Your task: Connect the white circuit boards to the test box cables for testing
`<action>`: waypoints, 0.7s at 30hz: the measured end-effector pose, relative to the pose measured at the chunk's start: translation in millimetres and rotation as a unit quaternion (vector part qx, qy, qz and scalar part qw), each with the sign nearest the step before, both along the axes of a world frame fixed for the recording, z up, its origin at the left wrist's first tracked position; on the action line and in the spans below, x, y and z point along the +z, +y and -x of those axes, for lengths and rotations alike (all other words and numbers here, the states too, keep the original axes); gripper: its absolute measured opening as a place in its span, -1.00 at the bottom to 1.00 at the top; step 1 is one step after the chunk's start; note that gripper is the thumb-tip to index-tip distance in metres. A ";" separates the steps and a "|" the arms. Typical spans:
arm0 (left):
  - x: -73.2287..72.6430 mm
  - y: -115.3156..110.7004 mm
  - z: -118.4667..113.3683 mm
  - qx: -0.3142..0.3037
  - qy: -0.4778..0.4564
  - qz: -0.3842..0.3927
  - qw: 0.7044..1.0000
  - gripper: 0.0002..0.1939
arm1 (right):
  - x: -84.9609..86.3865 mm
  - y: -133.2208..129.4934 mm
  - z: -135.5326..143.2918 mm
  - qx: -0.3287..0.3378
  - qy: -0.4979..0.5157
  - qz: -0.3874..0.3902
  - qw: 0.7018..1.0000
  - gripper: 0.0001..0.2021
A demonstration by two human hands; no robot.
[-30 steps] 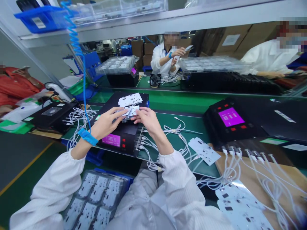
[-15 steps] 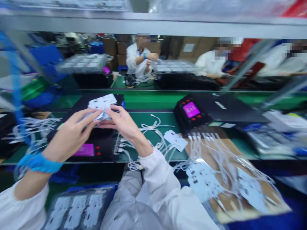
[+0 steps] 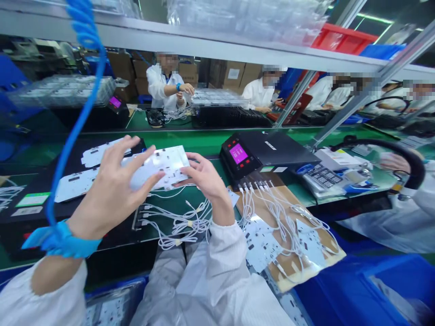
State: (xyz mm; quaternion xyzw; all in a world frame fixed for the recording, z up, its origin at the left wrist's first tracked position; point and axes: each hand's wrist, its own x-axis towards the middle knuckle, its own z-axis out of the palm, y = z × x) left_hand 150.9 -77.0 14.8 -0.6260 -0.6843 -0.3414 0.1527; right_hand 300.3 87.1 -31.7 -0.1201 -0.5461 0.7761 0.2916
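My right hand (image 3: 204, 176) pinches the right end of a white circuit board (image 3: 163, 165) dotted with small dark components, tilted above the bench. My left hand (image 3: 118, 185) is at the board's left end, fingers spread and thumb apart; whether it touches the board I cannot tell. Beneath and beyond my left hand, white boards (image 3: 76, 183) lie on a black box (image 3: 41, 217). White cables (image 3: 183, 222) plug into this box's right side and lie bundled below my right hand. A blue wrist strap (image 3: 64, 242) with a coiled cord circles my left wrist.
A black tester with a magenta screen (image 3: 239, 154) stands right of centre, its cables running over a cardboard sheet (image 3: 295, 276) bearing white boards (image 3: 261, 242). Blue bins (image 3: 384, 290) sit lower right. A metal shelf (image 3: 204, 43) crosses above. Co-workers sit opposite and at right.
My view has swung right. White boards now lie on the left black box, and my left hand's fingers have spread. My right hand still holds a board, now shown more broadly.
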 end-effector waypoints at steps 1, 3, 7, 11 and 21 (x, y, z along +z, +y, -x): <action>-2.2 6.7 -2.2 0.039 -0.042 -0.010 0.998 -0.42 | -2.2 8.2 -5.4 -0.003 0.001 -0.009 1.000 -0.55; -11.2 21.0 -6.6 0.085 -0.183 -0.001 0.979 -0.33 | -5.0 22.7 -15.1 -0.006 0.003 -0.027 1.000 -0.53; -40.5 48.6 -18.3 -0.025 -0.540 0.053 0.840 -0.39 | -9.9 47.3 -27.0 -0.007 -0.020 -0.064 0.998 -0.44; -66.2 68.9 -25.8 -0.034 -0.659 -0.006 0.751 -0.55 | -30.6 77.8 -26.6 -0.071 -0.166 -0.113 0.977 -0.65; -92.9 94.2 -13.0 -0.017 -0.729 -0.167 0.663 -0.63 | -114.1 121.5 23.5 -0.216 -0.552 -0.147 0.792 -0.63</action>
